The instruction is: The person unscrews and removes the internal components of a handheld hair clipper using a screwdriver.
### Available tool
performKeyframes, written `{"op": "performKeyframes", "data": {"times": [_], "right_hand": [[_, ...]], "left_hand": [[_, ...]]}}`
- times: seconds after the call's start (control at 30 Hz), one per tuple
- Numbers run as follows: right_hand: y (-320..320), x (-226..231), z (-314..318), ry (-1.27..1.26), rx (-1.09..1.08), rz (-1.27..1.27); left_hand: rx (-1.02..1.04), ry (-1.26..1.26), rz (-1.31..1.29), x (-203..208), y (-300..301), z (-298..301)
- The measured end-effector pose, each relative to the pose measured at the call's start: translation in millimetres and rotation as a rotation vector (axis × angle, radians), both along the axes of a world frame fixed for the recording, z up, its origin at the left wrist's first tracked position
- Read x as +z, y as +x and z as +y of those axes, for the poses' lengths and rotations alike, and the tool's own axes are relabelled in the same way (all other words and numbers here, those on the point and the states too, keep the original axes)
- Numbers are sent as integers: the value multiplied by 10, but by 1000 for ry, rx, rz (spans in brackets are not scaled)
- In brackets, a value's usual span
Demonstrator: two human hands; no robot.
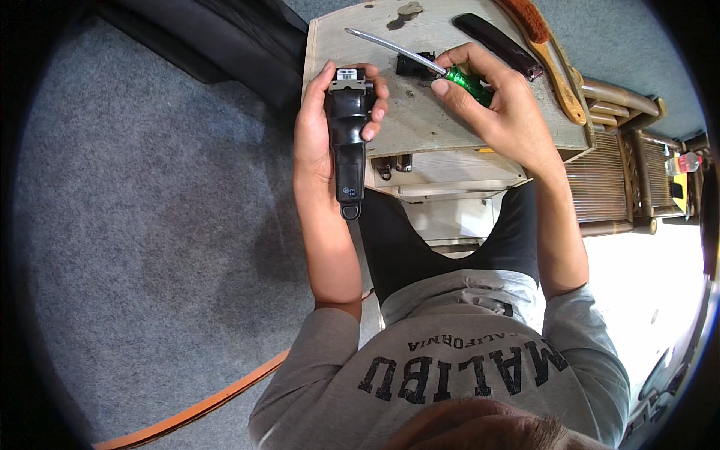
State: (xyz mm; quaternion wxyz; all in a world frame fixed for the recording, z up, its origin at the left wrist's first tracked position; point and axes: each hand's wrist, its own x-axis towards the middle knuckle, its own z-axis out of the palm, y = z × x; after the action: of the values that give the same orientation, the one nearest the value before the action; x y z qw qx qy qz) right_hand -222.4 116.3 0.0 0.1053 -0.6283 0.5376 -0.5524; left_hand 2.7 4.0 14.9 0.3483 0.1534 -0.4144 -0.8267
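Observation:
My left hand [311, 124] is wrapped round a black hair clipper [348, 146], its metal head end pointing away from me and its hanging loop toward me. The top of the head looks bare, with a small white part showing. In my right hand [514, 112] is a screwdriver with a green handle [467, 86], its shaft slanting up and left over the table. The tip is apart from the clipper, above and to its right. Behind the shaft lies a small black part [409, 64] on the wooden table [420, 131]; its kind is unclear.
A dark maroon elongated casing [495, 43] and a wooden-handled brush [559, 79] lie along the table's right side. Below the tabletop, an open drawer [457, 165] holds small metal items. Bamboo furniture [600, 180] stands at right, dark fabric [210, 37] at upper left. Grey carpet [165, 187] spreads left.

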Motion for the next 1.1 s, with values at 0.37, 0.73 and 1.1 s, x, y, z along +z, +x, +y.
{"op": "performKeyframes", "data": {"times": [0.37, 0.73, 1.1], "right_hand": [[-82, 45, 76, 90, 144, -230], [-292, 73, 228, 246, 285, -209], [-272, 35, 199, 271, 256, -204]], "left_hand": [[284, -10, -74, 63, -47, 94], [255, -9, -54, 55, 21, 74], [255, -89, -34, 14, 3, 57]]}}
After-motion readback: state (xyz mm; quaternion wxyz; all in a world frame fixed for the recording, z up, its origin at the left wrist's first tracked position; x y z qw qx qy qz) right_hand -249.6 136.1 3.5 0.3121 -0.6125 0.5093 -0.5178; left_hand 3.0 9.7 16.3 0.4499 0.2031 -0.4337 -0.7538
